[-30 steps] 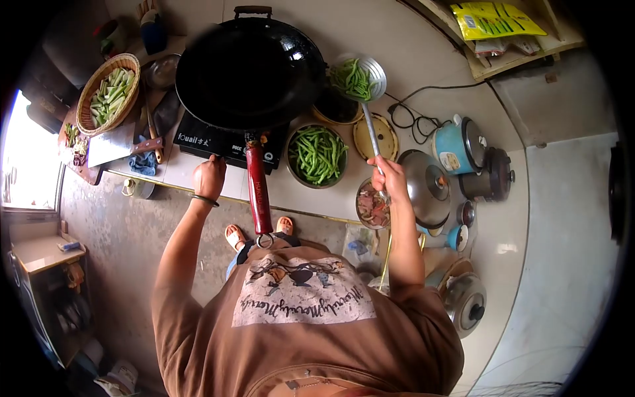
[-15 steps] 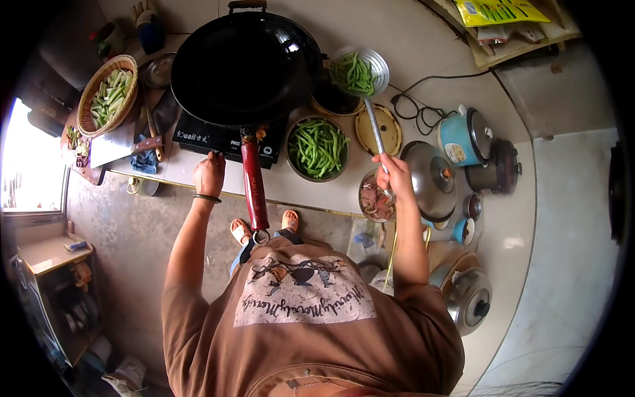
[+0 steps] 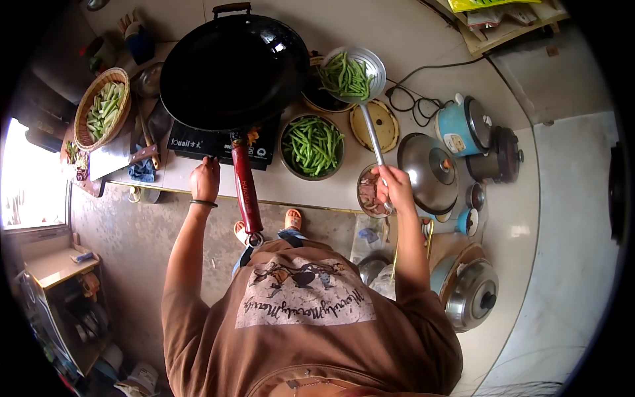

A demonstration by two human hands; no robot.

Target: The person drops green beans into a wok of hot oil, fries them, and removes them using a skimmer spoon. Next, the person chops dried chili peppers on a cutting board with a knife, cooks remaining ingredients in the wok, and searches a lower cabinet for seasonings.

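My right hand (image 3: 395, 188) is closed around the long metal handle of a perforated skimmer (image 3: 376, 71). Green beans (image 3: 346, 75) lie in its bowl, above a dark pot (image 3: 320, 92) behind the cooker's right side. My left hand (image 3: 205, 179) has its fingers bunched together at the front edge of the black induction cooker (image 3: 192, 141); whatever lies under the fingertips is hidden. On the cooker sits a large black wok (image 3: 231, 73), with nothing visible inside and its red handle (image 3: 243, 188) pointing toward me. More green beans (image 3: 311, 147) fill a metal bowl (image 3: 283, 162) right of that handle.
At left are a wicker basket (image 3: 81, 126) of cut vegetables, a cleaver (image 3: 112, 159) and a blue cloth (image 3: 141, 170). Sliced meat (image 3: 372, 190) sits in a bowl by my right hand. Farther right stand a domed lid (image 3: 423, 165), a blue cooker (image 3: 455, 130) and a power cord (image 3: 413, 99).
The skimmer with the beans has shifted slightly left in view, as have the wok and bean bowl. Both hands keep nearly the same places and the same hold.
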